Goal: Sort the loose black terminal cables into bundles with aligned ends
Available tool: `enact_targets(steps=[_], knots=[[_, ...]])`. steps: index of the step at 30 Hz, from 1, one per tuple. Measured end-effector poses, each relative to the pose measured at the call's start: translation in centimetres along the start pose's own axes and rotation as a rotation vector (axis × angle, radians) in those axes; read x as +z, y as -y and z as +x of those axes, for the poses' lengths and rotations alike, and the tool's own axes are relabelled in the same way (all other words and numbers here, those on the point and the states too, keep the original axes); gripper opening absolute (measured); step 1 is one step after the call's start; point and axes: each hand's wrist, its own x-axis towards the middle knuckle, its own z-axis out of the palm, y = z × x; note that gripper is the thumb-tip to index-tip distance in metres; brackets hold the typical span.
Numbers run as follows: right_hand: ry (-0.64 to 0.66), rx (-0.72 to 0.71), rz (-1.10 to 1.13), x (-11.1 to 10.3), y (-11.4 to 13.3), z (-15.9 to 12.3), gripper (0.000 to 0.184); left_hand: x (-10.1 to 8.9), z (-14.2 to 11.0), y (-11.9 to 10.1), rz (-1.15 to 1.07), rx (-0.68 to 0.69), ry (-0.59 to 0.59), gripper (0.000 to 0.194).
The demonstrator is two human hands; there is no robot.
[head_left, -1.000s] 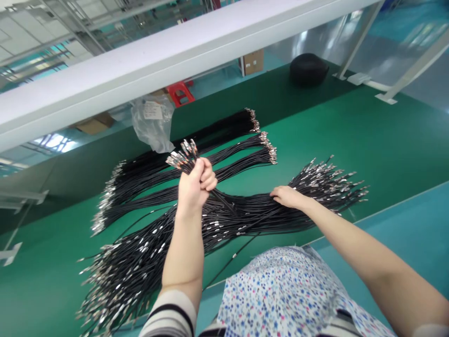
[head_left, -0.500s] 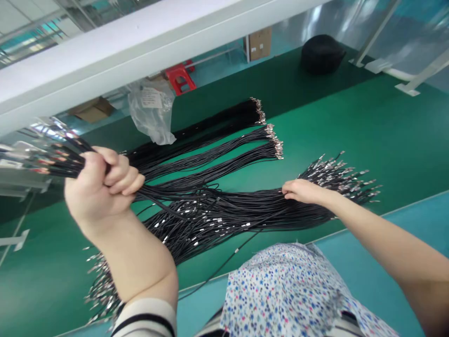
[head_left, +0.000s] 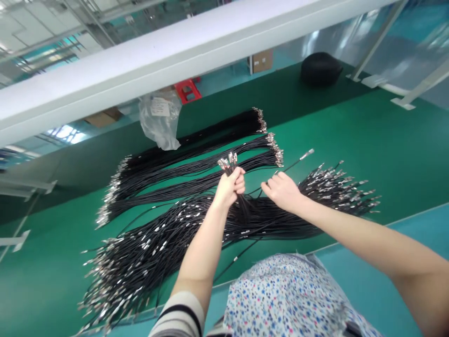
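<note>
A big loose heap of black wires with metal terminals lies across the green table. My left hand is closed in a fist round a small bunch of these wires, whose metal ends stick up above the fingers. Just to its right, my right hand pinches a single black wire that runs up and to the right to a metal tip. Behind the heap lie three neat bundles of the same wires.
A crumpled clear plastic bag sits behind the bundles. A round black object rests at the table's far right. A white beam crosses overhead. White frame legs stand at the right. The teal table edge runs beside my flowered clothing.
My left hand has come back from the far left to the middle, holding a smaller bunch upright. My right hand has left the heap and picked up one wire.
</note>
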Motion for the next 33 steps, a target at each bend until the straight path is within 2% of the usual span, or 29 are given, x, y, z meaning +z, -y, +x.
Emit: enact_targets(steps=[4, 7, 10, 13, 17, 19, 22, 25, 26, 29, 31, 33], knots=[[-0.094, -0.055, 0.172, 0.6, 1.1, 0.3, 0.028, 1.5, 2.9, 0.8, 0.108, -0.01, -0.032, 0.032], [-0.177, 0.012, 0.418, 2.0, 1.9, 0.1, 0.023, 2.1, 3.4, 0.9, 0.165, 0.021, -0.052, 0.037], [-0.255, 0.085, 0.577, 3.1, 2.4, 0.1, 0.021, 2.2, 3.2, 1.0, 0.17, 0.077, 0.041, 0.042], [-0.219, 0.077, 0.592, 3.4, 2.2, 0.5, 0.024, 2.3, 2.9, 0.9, 0.215, 0.095, 0.095, 0.041], [-0.116, 0.039, 0.558, 2.7, 1.9, 0.5, 0.024, 2.0, 2.9, 0.0, 0.193, 0.175, -0.019, 0.034], [-0.119, 0.064, 0.572, 2.4, 1.9, 0.1, 0.025, 1.5, 3.0, -0.5, 0.191, 0.179, -0.041, 0.032], [-0.164, 0.231, 0.669, 2.2, 2.0, -0.6, 0.021, 0.7, 2.9, -0.7, 0.225, 0.14, -0.015, 0.032], [-0.225, 0.442, 0.906, 2.5, 2.2, -0.8, 0.008, 0.7, 2.6, -0.3, 0.263, 0.11, 0.011, 0.029], [-0.276, 0.519, 1.023, 2.7, 2.3, -0.8, 0.007, 0.8, 2.3, -0.2, 0.277, 0.11, 0.011, 0.028], [-0.525, 0.748, 1.387, 3.2, 2.4, -0.7, 0.022, 1.0, 1.2, -0.3, 0.333, 0.127, 0.006, 0.026], [-0.664, 0.822, 1.533, 3.3, 2.1, -0.7, 0.03, 0.4, -0.4, -1.3, 0.365, 0.121, 0.041, 0.027], [-0.743, 0.833, 1.589, 2.7, 1.6, -0.8, 0.034, -1.2, -3.0, -3.4, 0.363, 0.113, 0.059, 0.028]])
